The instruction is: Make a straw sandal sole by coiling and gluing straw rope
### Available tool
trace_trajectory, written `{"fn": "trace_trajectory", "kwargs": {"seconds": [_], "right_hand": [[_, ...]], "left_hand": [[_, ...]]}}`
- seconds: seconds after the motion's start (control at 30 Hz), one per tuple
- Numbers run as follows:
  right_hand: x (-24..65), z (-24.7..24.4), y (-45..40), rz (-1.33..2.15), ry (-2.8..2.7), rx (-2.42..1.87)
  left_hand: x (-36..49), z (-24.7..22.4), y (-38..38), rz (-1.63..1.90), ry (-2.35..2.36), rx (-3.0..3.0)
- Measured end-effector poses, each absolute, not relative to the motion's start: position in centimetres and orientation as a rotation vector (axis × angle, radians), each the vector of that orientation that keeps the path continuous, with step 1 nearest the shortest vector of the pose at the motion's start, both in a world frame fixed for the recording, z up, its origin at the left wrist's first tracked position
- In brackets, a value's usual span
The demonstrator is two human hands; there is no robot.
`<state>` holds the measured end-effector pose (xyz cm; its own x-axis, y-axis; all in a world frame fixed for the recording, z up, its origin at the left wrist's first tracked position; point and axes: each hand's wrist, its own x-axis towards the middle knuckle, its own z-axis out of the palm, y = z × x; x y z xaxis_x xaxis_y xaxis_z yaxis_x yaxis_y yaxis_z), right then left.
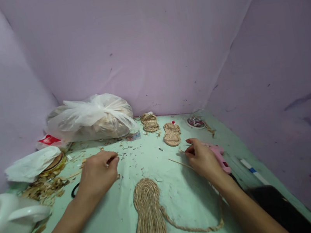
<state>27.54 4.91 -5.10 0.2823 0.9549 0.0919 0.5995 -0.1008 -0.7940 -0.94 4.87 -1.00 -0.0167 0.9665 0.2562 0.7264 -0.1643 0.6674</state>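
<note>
A coiled straw sole [150, 219] lies on the green table in front of me, and a braided cord [191, 229] runs from its right edge, curving up toward my right forearm. My right hand [203, 158] pinches thin straw strands, whose loose ends stick out to the left. Left of the sole, my left hand [101, 172] is raised with thumb and fingers pressed together; whatever it may hold is too small to make out. A pink glue gun [221, 157] lies just behind my right hand, partly hidden.
A white pitcher [12, 221] stands at the left near straw scraps [47, 187]. Behind are a tied plastic bag [93, 118], small woven pieces [172, 134] and a bowl of beads [196, 122]. A black object [279, 207] lies at the right.
</note>
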Motion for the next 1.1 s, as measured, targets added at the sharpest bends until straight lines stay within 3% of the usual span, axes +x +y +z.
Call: {"fn": "trace_trajectory", "kwargs": {"seconds": [0.13,0.23,0.33,0.57,1.1], "right_hand": [[23.3,-3.0,3.0,0.864,-1.375,-1.536],[20.1,-2.0,1.0,1.42,-0.984,-1.135],[18.5,-1.9,-0.1,1.636,-0.769,-1.024],[18.7,-1.7,-0.3,1.789,-0.682,-0.996],[18.9,-1.0,-1.0,2.009,-0.628,-0.958]], "left_hand": [[1.4,0.2,2.9,1.021,1.483,1.486],[2.7,0.8,1.7,1.024,1.262,1.188],[2.9,0.7,1.4,1.019,1.134,1.047],[2.4,-0.2,1.8,0.846,0.896,1.184],[2.2,-0.2,1.4,0.948,0.79,1.497]]}}
